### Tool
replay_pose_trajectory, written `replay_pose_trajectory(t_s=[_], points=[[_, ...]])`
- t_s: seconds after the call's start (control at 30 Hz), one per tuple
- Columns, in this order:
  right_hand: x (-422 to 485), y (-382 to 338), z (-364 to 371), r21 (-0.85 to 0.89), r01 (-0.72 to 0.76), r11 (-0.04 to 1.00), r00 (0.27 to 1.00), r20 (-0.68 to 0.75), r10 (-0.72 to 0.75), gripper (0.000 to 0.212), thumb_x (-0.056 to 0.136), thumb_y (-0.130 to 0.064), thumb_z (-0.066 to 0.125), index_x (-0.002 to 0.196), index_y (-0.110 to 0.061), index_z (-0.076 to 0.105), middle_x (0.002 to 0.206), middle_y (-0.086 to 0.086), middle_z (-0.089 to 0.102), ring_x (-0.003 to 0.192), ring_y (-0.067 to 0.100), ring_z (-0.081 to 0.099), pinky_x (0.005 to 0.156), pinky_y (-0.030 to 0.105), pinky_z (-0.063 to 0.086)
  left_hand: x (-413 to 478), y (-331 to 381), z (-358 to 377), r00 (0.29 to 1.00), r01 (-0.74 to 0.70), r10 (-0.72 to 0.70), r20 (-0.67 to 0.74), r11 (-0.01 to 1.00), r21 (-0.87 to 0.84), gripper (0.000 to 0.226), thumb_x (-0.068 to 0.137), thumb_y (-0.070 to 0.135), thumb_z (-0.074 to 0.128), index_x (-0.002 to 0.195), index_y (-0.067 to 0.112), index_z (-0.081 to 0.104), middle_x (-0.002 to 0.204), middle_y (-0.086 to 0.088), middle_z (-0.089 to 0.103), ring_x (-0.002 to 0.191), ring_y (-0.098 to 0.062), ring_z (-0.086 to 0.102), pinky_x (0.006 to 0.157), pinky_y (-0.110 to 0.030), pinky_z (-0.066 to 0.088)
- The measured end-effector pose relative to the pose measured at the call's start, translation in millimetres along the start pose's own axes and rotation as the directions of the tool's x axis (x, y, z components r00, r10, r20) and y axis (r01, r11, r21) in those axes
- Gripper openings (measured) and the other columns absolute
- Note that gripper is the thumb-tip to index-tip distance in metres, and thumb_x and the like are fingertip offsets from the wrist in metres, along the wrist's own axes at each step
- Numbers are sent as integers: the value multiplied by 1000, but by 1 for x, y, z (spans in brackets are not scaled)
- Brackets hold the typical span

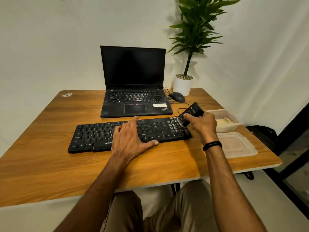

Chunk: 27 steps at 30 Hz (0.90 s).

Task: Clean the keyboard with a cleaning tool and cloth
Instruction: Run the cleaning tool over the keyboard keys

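We see a black keyboard (93,134) on a wooden table (50,164), and our left hand (130,139) lies flat on its middle with the fingers spread. Our right hand (202,126) holds a black cleaning tool (192,113), tilted, with its brush end down on the keys at the right end. Behind are an open laptop (133,91) with a dark screen, a mouse (177,97) and a plant (194,36) in a white pot, and on the right a clear box (234,124) and a lid (237,145).
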State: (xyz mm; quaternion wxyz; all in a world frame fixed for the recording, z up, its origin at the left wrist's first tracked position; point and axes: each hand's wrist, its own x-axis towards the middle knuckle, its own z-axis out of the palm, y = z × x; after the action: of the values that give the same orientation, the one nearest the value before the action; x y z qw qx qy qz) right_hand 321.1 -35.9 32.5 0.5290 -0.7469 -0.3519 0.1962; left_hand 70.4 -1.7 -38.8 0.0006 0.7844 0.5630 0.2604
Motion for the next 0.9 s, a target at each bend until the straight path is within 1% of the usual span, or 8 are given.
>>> replay_pose_trajectory(t_s=[0.2, 0.27, 0.33, 0.43, 0.5, 0.7, 0.83, 0.9], points=[[-3, 5, 6, 51, 7, 999, 993, 116, -13, 24, 77, -30, 82, 93, -22, 66, 92, -3, 71, 90, 13, 65, 88, 39, 55, -4, -12, -6, 1000, -18, 19, -9, 998, 56, 116, 64, 105, 42, 147, 23, 39, 134, -1, 60, 124, -21, 55, 113, -45, 35], [-7, 2, 12, 19, 63, 998, 982, 178, -66, 18, 80, -27, 80, 87, -24, 64, 88, -4, 70, 85, 13, 66, 82, 38, 58, -1, -3, -2, 999, -45, 45, 6, 994, 97, 111, 67, 105, 36, 142, 24, 46, 132, 1, 58, 123, -19, 52, 111, -43, 34], [-10, 0, 20, -32, 147, 989, 969, 207, -137, 22, 80, -29, 80, 96, -19, 67, 92, -4, 71, 86, 14, 68, 72, 32, 58, 2, 10, 4, 997, -69, 65, 30, 988, 138, 109, 67, 106, 30, 138, 25, 51, 132, 2, 56, 123, -18, 49, 109, -41, 33], [-8, -5, 32, -177, 224, 958, 966, 172, -194, 39, 81, -29, 79, 114, -15, 63, 100, -5, 67, 88, 10, 60, 56, 13, 40, 7, 24, 13, 996, -75, 67, 50, 981, 178, 112, 67, 107, 23, 135, 24, 55, 130, 2, 54, 121, -19, 47, 108, -41, 34], [-5, -7, 38, -235, 223, 946, 971, 142, -193, 44, 82, -28, 78, 119, -14, 59, 109, 0, 68, 88, 9, 56, 54, 10, 33, 8, 27, 15, 997, -70, 63, 42, 980, 188, 113, 67, 107, 21, 133, 24, 57, 128, 1, 54, 120, -19, 47, 108, -41, 34], [-5, -16, 45, -247, 241, 939, 912, 390, -131, 43, 77, -28, 82, 115, -18, 62, 102, -5, 68, 91, 10, 63, 63, 18, 46, 8, 23, 18, 997, -69, 61, 50, 982, 178, 112, 67, 107, 21, 135, 25, 56, 132, 2, 52, 121, -19, 44, 108, -41, 33], [-7, -21, 37, -354, 182, 917, 981, 126, -146, 30, 81, -28, 80, 105, -16, 66, 98, 1, 68, 81, 12, 56, 50, 15, 32, 7, 23, 18, 997, -67, 61, 41, 983, 169, 113, 67, 107, 21, 134, 24, 57, 131, 1, 52, 121, -19, 45, 107, -41, 34], [-12, -22, 34, -344, 201, 917, 965, 229, -126, 31, 79, -30, 81, 104, -18, 66, 96, -2, 68, 81, 10, 60, 52, 15, 38, 8, 24, 18, 998, -66, 62, 31, 983, 170, 113, 67, 107, 21, 134, 24, 58, 130, 1, 53, 120, -19, 46, 106, -41, 34]])
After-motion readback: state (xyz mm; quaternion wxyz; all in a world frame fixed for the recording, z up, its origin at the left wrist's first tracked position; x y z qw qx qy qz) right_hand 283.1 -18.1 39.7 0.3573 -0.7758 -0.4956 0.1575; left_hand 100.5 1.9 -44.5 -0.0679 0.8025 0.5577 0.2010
